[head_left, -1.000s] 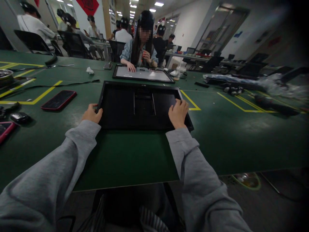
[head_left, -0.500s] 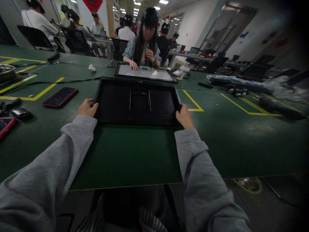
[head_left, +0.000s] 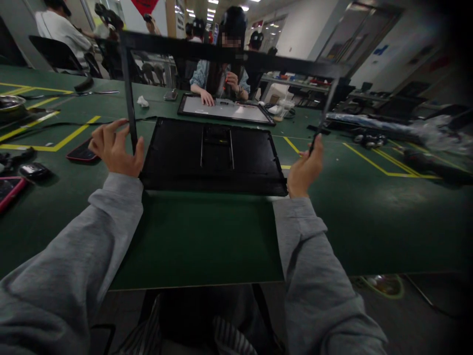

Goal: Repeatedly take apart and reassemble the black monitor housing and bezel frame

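A thin black monitor bezel (head_left: 221, 52) is held up and tilted above the table, its long far bar raised across the view. My left hand (head_left: 117, 150) has the lower end of its left bar between thumb and fingers, some of the fingers spread. On the other side, my right hand (head_left: 306, 165) is closed round the lower end of the right bar. Below and between both hands lies the black monitor back cover (head_left: 177, 153), its inner side up, with two metal strips at its middle.
Across the table a person (head_left: 232, 81) rests one hand on a grey display panel (head_left: 244, 111). On the left are a phone (head_left: 83, 150), a mouse (head_left: 35, 171) and a metal bowl (head_left: 11, 106). Plastic wrap (head_left: 424, 135) and yellow tape marks (head_left: 377, 165) are on the right.
The bezel has come up off the back cover, its far side lifted highest. Both my hands have risen and moved slightly apart with it, while the cover stays on the table.
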The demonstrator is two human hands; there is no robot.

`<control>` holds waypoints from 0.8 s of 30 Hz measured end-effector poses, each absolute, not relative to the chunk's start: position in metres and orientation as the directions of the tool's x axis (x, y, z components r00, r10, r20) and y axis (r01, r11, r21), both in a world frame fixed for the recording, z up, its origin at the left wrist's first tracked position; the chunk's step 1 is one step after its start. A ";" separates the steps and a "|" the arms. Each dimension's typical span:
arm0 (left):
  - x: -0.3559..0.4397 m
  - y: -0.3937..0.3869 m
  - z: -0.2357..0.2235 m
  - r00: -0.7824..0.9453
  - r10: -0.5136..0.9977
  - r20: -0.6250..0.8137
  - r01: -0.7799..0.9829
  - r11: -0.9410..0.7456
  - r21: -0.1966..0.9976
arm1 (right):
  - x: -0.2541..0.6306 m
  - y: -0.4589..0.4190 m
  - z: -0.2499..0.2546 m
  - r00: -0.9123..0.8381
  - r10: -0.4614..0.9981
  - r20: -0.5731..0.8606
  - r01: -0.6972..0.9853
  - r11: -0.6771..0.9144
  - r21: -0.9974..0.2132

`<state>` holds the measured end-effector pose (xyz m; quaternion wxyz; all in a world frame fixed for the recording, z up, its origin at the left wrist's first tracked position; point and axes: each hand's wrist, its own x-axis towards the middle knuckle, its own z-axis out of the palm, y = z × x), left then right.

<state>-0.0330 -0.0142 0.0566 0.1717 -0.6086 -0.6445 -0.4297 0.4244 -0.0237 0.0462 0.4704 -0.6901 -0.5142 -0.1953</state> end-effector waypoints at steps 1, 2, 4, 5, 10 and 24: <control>-0.031 -0.020 0.061 -0.189 0.609 0.771 0.941 -0.112 0.319 | 0.423 -0.026 0.049 0.395 0.473 0.787 0.894 -0.003 -0.448; -0.029 -0.025 0.065 -0.187 0.595 0.782 0.944 -0.111 0.310 | 0.422 -0.028 0.051 0.395 0.437 0.808 0.896 0.011 -0.444; -0.029 -0.032 0.070 -0.202 0.606 0.770 0.938 -0.106 0.330 | 0.419 -0.030 0.053 0.391 0.419 0.819 0.902 0.001 -0.431; -0.030 -0.032 0.072 -0.211 0.623 0.753 0.932 -0.104 0.347 | 0.418 -0.030 0.053 0.389 0.442 0.808 0.905 -0.020 -0.425; -0.041 -0.018 0.066 -0.206 0.737 0.644 0.896 -0.123 0.426 | 0.421 -0.021 0.042 0.357 0.661 0.660 0.919 -0.121 -0.375; -0.040 -0.006 0.039 -0.198 0.872 0.447 0.860 -0.064 0.505 | 0.426 -0.014 0.017 0.359 0.816 0.453 0.906 -0.187 -0.381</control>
